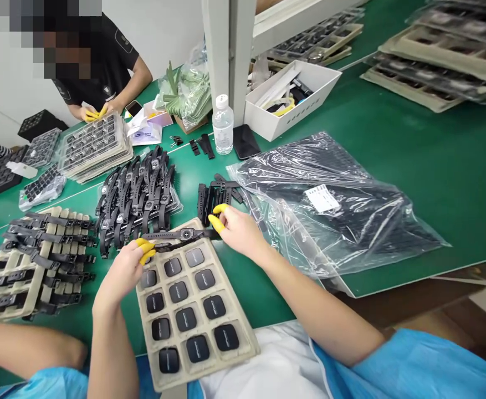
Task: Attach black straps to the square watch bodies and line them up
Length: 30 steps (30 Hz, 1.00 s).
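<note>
Yellow finger covers are on the thumb and index finger of both my hands. My left hand (122, 271) is closed at the left end of a smartwatch with a black strap (187, 234), which stretches across the far end of a beige tray. A second dark strap piece lies just below it, partly hidden. My right hand (240, 230) is open, thumb and index finger apart, beside a small pile of black watch straps (211, 202); nothing shows between the fingertips. In the compartments of the beige tray (249, 338) sit several black square watch bodies (198, 348).
Smartwatches are heaped on a stack (137, 194) beyond my left hand, and more lie on a beige tray (35, 266) at left. A large plastic bag (351, 205), a bottle (223, 127) and a white box (284, 119) stand right. Another person works across the table.
</note>
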Available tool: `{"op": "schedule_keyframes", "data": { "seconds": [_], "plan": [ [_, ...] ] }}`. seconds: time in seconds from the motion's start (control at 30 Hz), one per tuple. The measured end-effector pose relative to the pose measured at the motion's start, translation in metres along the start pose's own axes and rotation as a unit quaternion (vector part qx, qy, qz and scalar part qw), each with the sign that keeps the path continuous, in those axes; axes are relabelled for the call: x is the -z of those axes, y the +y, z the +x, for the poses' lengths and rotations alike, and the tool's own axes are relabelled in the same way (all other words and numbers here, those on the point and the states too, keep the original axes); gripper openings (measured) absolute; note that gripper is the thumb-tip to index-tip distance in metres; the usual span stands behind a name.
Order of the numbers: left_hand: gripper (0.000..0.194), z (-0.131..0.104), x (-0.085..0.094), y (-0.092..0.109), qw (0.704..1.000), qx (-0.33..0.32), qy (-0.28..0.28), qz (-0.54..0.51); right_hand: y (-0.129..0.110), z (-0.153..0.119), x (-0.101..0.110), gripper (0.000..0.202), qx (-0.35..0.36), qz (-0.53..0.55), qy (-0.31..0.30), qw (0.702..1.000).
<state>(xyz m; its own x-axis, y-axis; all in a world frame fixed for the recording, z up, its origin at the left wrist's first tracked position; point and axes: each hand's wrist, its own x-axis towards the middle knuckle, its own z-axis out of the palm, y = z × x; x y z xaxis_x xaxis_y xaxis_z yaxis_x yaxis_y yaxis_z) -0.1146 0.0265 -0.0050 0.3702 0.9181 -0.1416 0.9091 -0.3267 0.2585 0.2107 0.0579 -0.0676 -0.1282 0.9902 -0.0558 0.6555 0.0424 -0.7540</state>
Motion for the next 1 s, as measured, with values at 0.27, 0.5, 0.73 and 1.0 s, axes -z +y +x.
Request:
{"op": "schedule_keyframes", "data": {
  "seconds": [0.27, 0.5, 0.73, 1.0],
  "plan": [
    [0.030, 0.006, -0.017, -0.001, 0.989, 0.104, -0.029, -0.098, 0.010, 0.007, 0.001, 0.029, -0.059, -0.141, -0.032, 0.988],
    [0.028, 0.008, -0.019, -0.011, 0.997, 0.069, -0.006, -0.017, 0.009, 0.005, 0.002, 0.032, -0.077, -0.164, -0.045, 0.982],
    [0.020, 0.007, -0.037, -0.006, 0.984, 0.065, 0.135, 0.096, 0.015, 0.007, 0.003, 0.036, -0.087, -0.159, -0.033, 0.983],
    [0.020, -0.039, -0.032, -0.003, 0.962, 0.120, 0.059, 0.237, 0.012, 0.008, 0.007, 0.029, -0.093, -0.163, -0.041, 0.981]
  ]
}}
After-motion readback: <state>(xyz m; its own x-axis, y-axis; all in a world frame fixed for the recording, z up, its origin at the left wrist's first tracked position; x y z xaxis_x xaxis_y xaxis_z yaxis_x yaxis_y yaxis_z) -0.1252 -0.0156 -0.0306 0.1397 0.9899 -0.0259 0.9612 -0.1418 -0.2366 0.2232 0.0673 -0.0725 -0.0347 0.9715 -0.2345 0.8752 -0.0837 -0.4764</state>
